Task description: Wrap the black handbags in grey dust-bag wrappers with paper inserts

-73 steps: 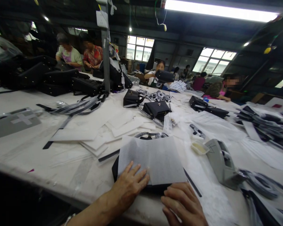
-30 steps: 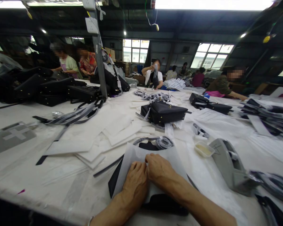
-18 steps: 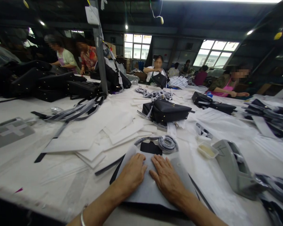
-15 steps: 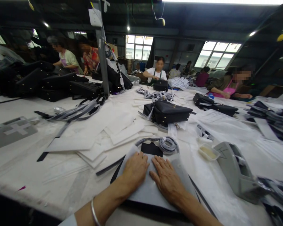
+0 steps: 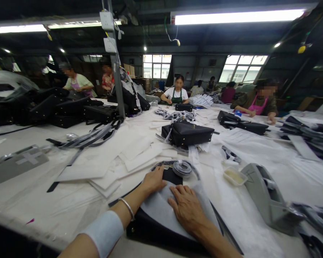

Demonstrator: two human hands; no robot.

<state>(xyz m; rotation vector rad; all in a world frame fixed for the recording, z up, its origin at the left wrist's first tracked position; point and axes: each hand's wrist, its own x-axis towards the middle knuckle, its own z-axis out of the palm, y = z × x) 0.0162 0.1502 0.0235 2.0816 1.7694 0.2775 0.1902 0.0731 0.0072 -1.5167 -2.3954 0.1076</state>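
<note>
A black handbag [image 5: 148, 229] lies in front of me, with a thin white sheet [image 5: 158, 206] over its upper face. My right hand [image 5: 187, 208] rests flat on this sheet, fingers stretched out. At the bag's upper left, my left hand [image 5: 154, 180] curls its fingers together by the sheet's edge; what they grip, if anything, is hidden. A coiled strap in clear wrap [image 5: 182, 168] sits at the bag's far end, beside a bare black patch between the hands.
Ahead stands another black handbag [image 5: 191, 134]. White sheets [image 5: 140, 157] lie scattered to the left. A grey tape dispenser [image 5: 267, 200] and a small plastic tub [image 5: 234, 176] are on the right. Several co-workers sit around the table; a metal post [image 5: 117, 79] rises at the left.
My left hand has moved up and away from me to the bag's upper left edge. The sheet has shifted, baring more black at the near left. My view has tilted upward.
</note>
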